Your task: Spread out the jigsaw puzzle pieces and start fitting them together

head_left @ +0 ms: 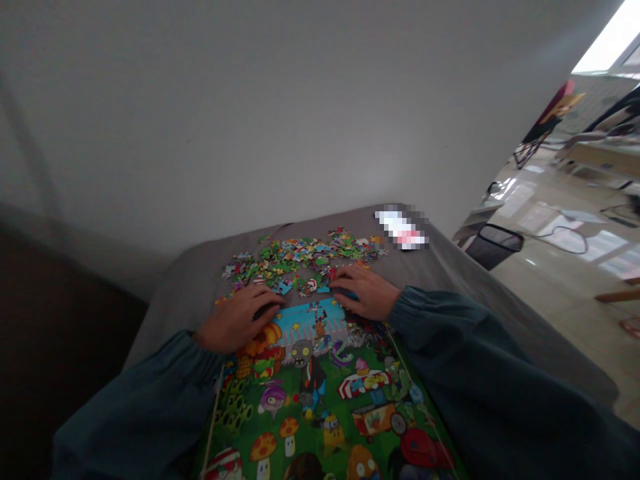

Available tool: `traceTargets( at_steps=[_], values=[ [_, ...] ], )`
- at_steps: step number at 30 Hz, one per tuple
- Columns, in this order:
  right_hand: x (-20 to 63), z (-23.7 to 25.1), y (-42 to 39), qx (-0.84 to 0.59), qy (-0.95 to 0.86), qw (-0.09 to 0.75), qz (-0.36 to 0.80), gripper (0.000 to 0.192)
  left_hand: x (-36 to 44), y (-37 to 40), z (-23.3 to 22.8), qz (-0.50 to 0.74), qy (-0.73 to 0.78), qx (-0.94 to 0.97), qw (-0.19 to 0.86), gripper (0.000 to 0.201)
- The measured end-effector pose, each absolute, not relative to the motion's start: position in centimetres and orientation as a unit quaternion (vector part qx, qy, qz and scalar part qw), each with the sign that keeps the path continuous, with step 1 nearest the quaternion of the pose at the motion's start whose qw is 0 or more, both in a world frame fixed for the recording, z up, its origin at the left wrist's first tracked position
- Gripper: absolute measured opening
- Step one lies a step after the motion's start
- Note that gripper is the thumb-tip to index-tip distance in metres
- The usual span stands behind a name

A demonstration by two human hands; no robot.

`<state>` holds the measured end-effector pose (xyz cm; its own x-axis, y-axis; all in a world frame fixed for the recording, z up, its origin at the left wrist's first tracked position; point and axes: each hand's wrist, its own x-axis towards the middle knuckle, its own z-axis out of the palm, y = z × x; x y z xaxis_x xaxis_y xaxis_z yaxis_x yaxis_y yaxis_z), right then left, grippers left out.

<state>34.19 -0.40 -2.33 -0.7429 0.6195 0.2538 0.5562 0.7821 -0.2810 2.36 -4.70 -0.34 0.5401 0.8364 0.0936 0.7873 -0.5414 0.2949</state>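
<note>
A cartoon picture sheet or board (320, 393) with plants and zombies lies in front of me on the grey cloth. Beyond its far edge spreads a heap of loose jigsaw puzzle pieces (295, 253). My left hand (240, 319) rests over the picture's far left corner, its fingers loosely bent and the thumb apart from them. At the far right corner is my right hand (367, 291), with fingers stretched toward the nearest pieces and the thumb spread. Its fingertips are at the near side of the heap; whether they touch a piece is hard to make out.
A phone (403, 230) with a lit, blurred screen lies at the back right of the grey cloth surface (450, 280). Behind stands a plain wall (280, 120). On the tiled floor to the right are a dark bin (493, 243) and furniture.
</note>
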Motion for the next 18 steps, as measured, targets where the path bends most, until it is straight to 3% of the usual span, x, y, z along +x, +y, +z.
traceTargets(
  at_steps=[5,9,13,18],
  values=[
    [35.1,-2.3,0.3,-0.324,-0.920,0.204,0.087,0.032,1.6,-4.2,-0.7,0.132,0.448,0.881,0.071,0.043],
    [36.4,-2.5,1.6,-0.464,-0.857,0.223,0.030,0.041,-0.6,-3.2,-1.1,0.206,0.533,0.821,-0.015,0.054],
    [36.2,-3.0,3.0,-0.584,-0.796,0.162,0.009,0.059,-0.8,-2.0,-2.0,0.189,0.607,0.772,-0.020,0.068],
    [34.8,-2.8,3.9,-0.575,-0.810,0.113,0.023,0.062,2.3,0.7,-1.2,0.121,0.616,0.778,-0.016,0.063]
  ],
)
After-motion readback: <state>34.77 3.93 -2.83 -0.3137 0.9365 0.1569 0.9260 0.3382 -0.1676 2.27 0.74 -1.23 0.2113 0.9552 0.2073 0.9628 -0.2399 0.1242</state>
